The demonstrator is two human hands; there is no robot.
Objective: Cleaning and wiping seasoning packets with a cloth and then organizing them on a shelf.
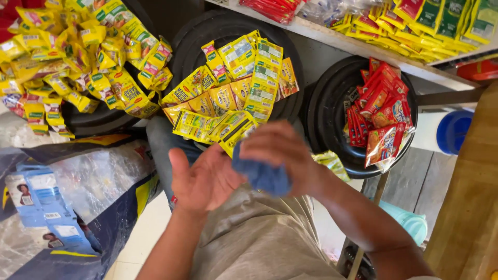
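Blue cloth [262, 173]: soft, light, crushable; your right hand [282, 153] clenches its bunched top, left hand [205, 181] released, palm up at 9 o'clock.

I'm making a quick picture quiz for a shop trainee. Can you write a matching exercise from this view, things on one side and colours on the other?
Things:
1. cloth in the right hand
2. sachets in the right-side bowl
3. sachets in the middle bowl
4. bowl rim

Colours:
a. black
b. yellow
c. blue
d. red

Pairs: 1-c, 2-d, 3-b, 4-a
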